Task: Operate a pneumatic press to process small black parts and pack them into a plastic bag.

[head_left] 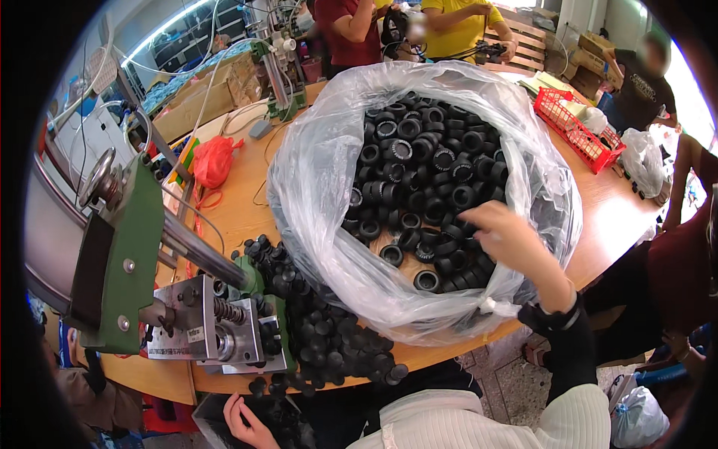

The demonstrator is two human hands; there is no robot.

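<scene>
1. The right hand (505, 232) reaches over the near-right side of an open bag, its fingers bent downward above the black rings (400, 150); whether the fingertips grip a ring or merely touch one cannot be told.

2. The rings, shaped like small tyres, lie heaped inside the clear plastic bag (321, 254) on the wooden table (243, 209). Its sides are bunched low and spread wide, which probably leaves the contents within easy reach while walling them in.

3. The left hand (248, 424) hangs below the table's front edge with fingers loosely curled, beside dark, bag-like material; its palm is hidden, so whether it holds anything cannot be told.

4. Black round caps (318, 337) spill along the table edge between the bag and a green press (127, 288), seemingly placed there to be close to both the machine and the person.

5. A knot (490, 305) gathers the bag's rim near the right wrist, perhaps taking up slack plastic.

6. A red plastic bag (215, 161) sits behind the press, and a red crate (566, 133) stands at the table's far right, both apparently set aside from the working area.
</scene>
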